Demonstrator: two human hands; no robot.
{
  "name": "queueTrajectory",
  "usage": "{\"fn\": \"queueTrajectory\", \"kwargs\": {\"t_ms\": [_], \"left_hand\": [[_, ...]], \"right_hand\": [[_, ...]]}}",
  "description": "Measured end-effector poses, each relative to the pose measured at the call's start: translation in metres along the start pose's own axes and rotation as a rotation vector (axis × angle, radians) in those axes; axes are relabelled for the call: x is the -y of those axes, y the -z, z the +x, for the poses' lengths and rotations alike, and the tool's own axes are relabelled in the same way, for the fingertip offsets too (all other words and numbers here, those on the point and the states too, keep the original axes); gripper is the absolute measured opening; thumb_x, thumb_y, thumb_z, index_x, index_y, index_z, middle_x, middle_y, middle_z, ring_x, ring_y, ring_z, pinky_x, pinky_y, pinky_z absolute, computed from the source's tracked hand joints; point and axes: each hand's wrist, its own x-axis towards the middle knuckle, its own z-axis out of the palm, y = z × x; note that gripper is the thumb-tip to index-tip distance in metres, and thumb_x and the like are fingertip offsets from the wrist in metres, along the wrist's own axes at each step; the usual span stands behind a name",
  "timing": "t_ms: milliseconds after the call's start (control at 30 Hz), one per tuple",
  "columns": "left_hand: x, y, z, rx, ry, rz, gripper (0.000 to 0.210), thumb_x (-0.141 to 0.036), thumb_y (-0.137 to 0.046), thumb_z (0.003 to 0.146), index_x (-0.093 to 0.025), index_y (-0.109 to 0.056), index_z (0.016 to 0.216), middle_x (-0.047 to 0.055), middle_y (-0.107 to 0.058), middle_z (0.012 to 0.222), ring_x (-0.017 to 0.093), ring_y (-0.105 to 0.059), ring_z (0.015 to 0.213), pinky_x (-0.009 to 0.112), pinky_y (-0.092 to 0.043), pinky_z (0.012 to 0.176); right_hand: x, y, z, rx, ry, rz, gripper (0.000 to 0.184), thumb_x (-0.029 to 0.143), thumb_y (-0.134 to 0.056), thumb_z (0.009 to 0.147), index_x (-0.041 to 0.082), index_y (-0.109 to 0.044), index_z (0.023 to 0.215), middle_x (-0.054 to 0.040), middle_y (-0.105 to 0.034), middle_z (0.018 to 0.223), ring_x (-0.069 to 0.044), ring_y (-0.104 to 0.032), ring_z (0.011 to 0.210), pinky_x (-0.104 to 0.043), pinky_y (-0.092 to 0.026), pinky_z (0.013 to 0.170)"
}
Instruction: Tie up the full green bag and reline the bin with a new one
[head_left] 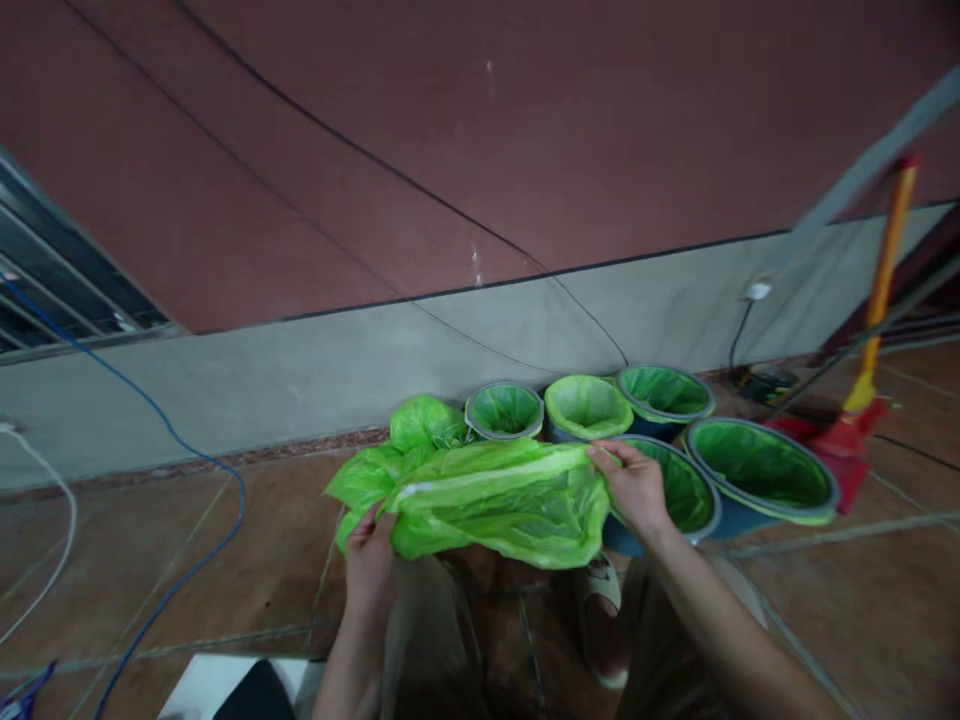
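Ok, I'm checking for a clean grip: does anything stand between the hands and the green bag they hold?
Nothing visible does: the left hand and right hand both pinch the green bag directly; the leftmost bin stands behind the bag.

blue cable (pixel 243 497) on tiled floor (pixel 900 600); white cable (pixel 73 515), left; orange-handled tool (pixel 888 270), right; maroon wall (pixel 600 130)

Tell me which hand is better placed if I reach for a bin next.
Probably your right hand: it pinches the bag close to a bin. Your left hand pinches the bag too, but farther from the bins.
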Motion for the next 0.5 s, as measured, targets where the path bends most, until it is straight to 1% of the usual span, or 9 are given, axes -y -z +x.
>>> {"fn": "queueTrajectory", "kwargs": {"t_ms": [100, 133, 200, 233, 300, 367, 400, 433, 500], "left_hand": [[-0.006, 0.014, 0.01, 0.021, -0.148, 0.135, 0.034, -0.034, -0.069, 0.059, -0.017, -0.073, 0.087, 0.002, -0.073, 0.078, 0.018, -0.066, 0.072, 0.027, -0.052, 0.065], [-0.008, 0.017, 0.011, 0.037, -0.19, 0.18, 0.031, -0.034, -0.07, 0.058, -0.018, -0.074, 0.084, 0.002, -0.073, 0.077, 0.019, -0.066, 0.071, 0.027, -0.051, 0.065], [-0.011, 0.018, 0.01, 0.067, -0.252, 0.23, 0.027, -0.033, -0.068, 0.059, -0.019, -0.075, 0.082, 0.003, -0.074, 0.08, 0.02, -0.066, 0.075, 0.028, -0.051, 0.067], [-0.012, 0.018, 0.008, 0.08, -0.269, 0.237, 0.026, -0.032, -0.067, 0.06, -0.02, -0.075, 0.082, 0.003, -0.074, 0.082, 0.02, -0.066, 0.077, 0.028, -0.051, 0.069], [-0.014, 0.013, 0.002, 0.121, -0.276, 0.236, 0.026, -0.032, -0.065, 0.064, -0.021, -0.076, 0.085, 0.003, -0.074, 0.083, 0.02, -0.066, 0.077, 0.028, -0.051, 0.069], [-0.015, 0.005, -0.007, 0.176, -0.265, 0.217, 0.027, -0.031, -0.063, 0.067, -0.02, -0.076, 0.088, 0.003, -0.074, 0.081, 0.02, -0.066, 0.075, 0.029, -0.051, 0.068], [-0.016, 0.0, -0.013, 0.206, -0.264, 0.201, 0.028, -0.031, -0.063, 0.067, -0.019, -0.076, 0.089, 0.003, -0.074, 0.081, 0.02, -0.066, 0.074, 0.029, -0.052, 0.068], [-0.016, -0.005, -0.018, 0.232, -0.265, 0.185, 0.028, -0.031, -0.062, 0.068, -0.019, -0.076, 0.089, 0.003, -0.074, 0.08, 0.02, -0.066, 0.074, 0.029, -0.052, 0.068], [-0.018, -0.015, -0.027, 0.266, -0.276, 0.161, 0.027, -0.029, -0.062, 0.068, -0.018, -0.075, 0.089, 0.003, -0.074, 0.08, 0.019, -0.066, 0.074, 0.028, -0.052, 0.069]], "right_hand": [[0.004, 0.032, 0.01, -0.054, 0.118, -0.156, 0.043, 0.054, -0.073, 0.065, 0.014, -0.072, 0.081, -0.003, -0.067, 0.063, -0.016, -0.058, 0.055, -0.028, -0.046, 0.054], [0.005, 0.041, 0.012, -0.054, 0.153, -0.201, 0.043, 0.055, -0.07, 0.068, 0.014, -0.072, 0.081, -0.0041, -0.068, 0.065, -0.017, -0.059, 0.058, -0.029, -0.047, 0.056], [0.01, 0.052, 0.01, -0.012, 0.205, -0.339, 0.043, 0.057, -0.06, 0.077, 0.015, -0.072, 0.079, -0.0062, -0.069, 0.07, -0.02, -0.062, 0.064, -0.031, -0.049, 0.062], [0.013, 0.056, 0.007, 0.006, 0.226, -0.442, 0.044, 0.056, -0.056, 0.08, 0.015, -0.072, 0.08, -0.0072, -0.069, 0.073, -0.021, -0.063, 0.066, -0.033, -0.05, 0.065], [0.022, 0.054, -0.007, -0.012, 0.308, -0.669, 0.042, 0.053, -0.053, 0.083, 0.016, -0.071, 0.09, -0.0106, -0.07, 0.083, -0.025, -0.064, 0.076, -0.039, -0.051, 0.073], [0.034, 0.043, -0.03, -0.042, 0.481, -0.805, 0.04, 0.047, -0.055, 0.083, 0.015, -0.068, 0.105, -0.0143, -0.069, 0.102, -0.029, -0.063, 0.094, -0.045, -0.049, 0.085], [0.041, 0.033, -0.045, 0.001, 0.586, -0.808, 0.04, 0.043, -0.055, 0.085, 0.016, -0.065, 0.111, -0.0149, -0.066, 0.112, -0.03, -0.06, 0.104, -0.047, -0.046, 0.092], [0.047, 0.021, -0.06, 0.119, 0.672, -0.769, 0.036, 0.039, -0.054, 0.086, 0.017, -0.064, 0.113, -0.0131, -0.065, 0.116, -0.028, -0.058, 0.109, -0.046, -0.044, 0.097], [0.057, -0.005, -0.089, 0.429, 0.77, -0.696, 0.036, 0.035, -0.057, 0.086, 0.021, -0.061, 0.119, -0.0097, -0.062, 0.122, -0.024, -0.056, 0.113, -0.041, -0.045, 0.098]]}}
